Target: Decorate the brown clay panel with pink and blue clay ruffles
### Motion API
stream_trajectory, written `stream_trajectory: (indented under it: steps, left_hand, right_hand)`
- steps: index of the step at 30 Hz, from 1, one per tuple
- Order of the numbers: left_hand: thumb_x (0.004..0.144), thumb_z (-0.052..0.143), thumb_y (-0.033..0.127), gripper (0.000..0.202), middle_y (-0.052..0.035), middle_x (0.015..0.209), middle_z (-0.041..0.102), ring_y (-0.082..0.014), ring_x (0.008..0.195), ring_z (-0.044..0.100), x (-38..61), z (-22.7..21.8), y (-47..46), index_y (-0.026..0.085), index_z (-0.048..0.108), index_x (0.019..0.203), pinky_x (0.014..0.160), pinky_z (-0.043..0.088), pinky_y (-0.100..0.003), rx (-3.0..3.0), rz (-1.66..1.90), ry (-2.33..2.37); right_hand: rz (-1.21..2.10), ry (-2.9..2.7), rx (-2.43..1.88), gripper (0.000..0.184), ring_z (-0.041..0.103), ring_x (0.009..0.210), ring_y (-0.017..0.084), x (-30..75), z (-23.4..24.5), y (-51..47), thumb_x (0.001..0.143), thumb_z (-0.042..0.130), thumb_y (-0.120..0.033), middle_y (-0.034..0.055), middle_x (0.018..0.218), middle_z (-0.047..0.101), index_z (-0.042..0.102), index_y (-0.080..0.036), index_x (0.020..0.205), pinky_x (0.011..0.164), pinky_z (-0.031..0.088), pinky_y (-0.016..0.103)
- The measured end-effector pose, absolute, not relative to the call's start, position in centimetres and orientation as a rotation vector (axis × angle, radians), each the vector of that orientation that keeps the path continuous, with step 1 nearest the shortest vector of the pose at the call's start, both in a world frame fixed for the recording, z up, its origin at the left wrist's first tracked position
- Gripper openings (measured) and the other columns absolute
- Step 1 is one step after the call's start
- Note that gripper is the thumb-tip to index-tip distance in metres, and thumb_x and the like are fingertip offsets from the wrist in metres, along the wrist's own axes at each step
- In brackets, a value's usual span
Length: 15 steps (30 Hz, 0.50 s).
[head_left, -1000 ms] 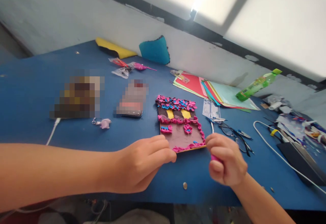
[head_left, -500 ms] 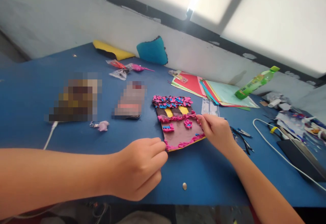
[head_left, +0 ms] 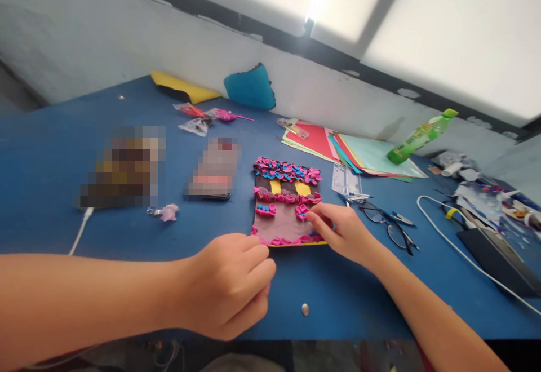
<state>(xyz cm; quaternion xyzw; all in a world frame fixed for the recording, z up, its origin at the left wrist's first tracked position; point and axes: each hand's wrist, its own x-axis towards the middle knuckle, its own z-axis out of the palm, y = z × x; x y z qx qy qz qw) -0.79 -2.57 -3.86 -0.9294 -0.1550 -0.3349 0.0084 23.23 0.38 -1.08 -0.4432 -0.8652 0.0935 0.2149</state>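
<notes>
A flat craft panel lies on the blue table, covered in pink, blue and dark clay-like pieces with two yellow patches. My left hand is closed in front of the panel's lower left corner, its fingertips hidden. At the panel's right side, my right hand has thumb and forefinger closed together against a small pink-and-blue ornament. Whether anything sits between those fingertips is too small to tell. A similar ornament is on the panel's left half. Nearer the table's front edge lies a small shiny oval piece.
Eyeglasses and a clear plastic case lie right of the panel. Coloured paper sheets and a tilted green bottle are behind. A blurred phone, a star-like keychain and a white cable are also on the table.
My right hand has moved left and down from the panel's right edge to the right ornament. The panel has turned a little and now lies straighter. My left hand stays by its lower left corner.
</notes>
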Motion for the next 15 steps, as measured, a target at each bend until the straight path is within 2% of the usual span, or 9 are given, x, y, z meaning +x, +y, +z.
stream_trajectory:
  steps: [3, 7, 12, 15]
  left_hand:
    - [0.086, 0.041, 0.009, 0.023, -0.0008, 0.055, 0.049, -0.0154, 0.05, 0.042, -0.69, -3.74, -2.5, 0.017, 0.052, 0.067, 0.049, 0.033, -0.029, -2.813, -0.946, -0.563]
    - [0.088, 0.045, 0.012, 0.015, -0.0004, 0.058, 0.055, -0.0152, 0.052, 0.051, -0.5, -4.06, -2.32, 0.016, 0.054, 0.077, 0.051, 0.037, -0.028, -2.681, -0.923, -0.643]
    - [0.087, 0.044, 0.009, 0.012, 0.0026, 0.056, 0.052, -0.0145, 0.048, 0.048, -0.48, -4.21, -2.04, 0.016, 0.053, 0.084, 0.048, 0.035, -0.028, -2.579, -0.875, -0.693]
    - [0.085, 0.041, 0.005, 0.016, 0.0027, 0.054, 0.05, -0.0152, 0.046, 0.047, -0.59, -4.11, -1.8, 0.016, 0.051, 0.082, 0.046, 0.034, -0.029, -2.518, -0.84, -0.686]
  right_hand:
    - [0.299, -2.385, -1.187, 0.016, 0.052, 0.049, 0.007, 23.18, -1.37, 0.37, 0.091, 0.047, -0.022, -0.0003, 0.064, 0.064, 0.06, -0.016, 0.086, 0.05, 0.041, 0.017]
    - [0.241, -2.328, -1.074, 0.011, 0.058, 0.063, 0.009, 23.33, -1.58, 0.75, 0.089, 0.052, -0.018, 0.0042, 0.08, 0.067, 0.062, -0.016, 0.087, 0.059, 0.048, 0.019]
    - [0.26, -2.294, -1.042, 0.005, 0.054, 0.059, 0.008, 23.52, -1.67, 1.02, 0.084, 0.057, -0.014, 0.003, 0.075, 0.062, 0.061, -0.016, 0.083, 0.051, 0.044, 0.018]
    - [0.256, -2.246, -1.035, 0.008, 0.051, 0.056, 0.008, 23.51, -1.69, 0.97, 0.082, 0.057, -0.013, 0.0016, 0.07, 0.06, 0.056, -0.016, 0.075, 0.047, 0.042, 0.018]
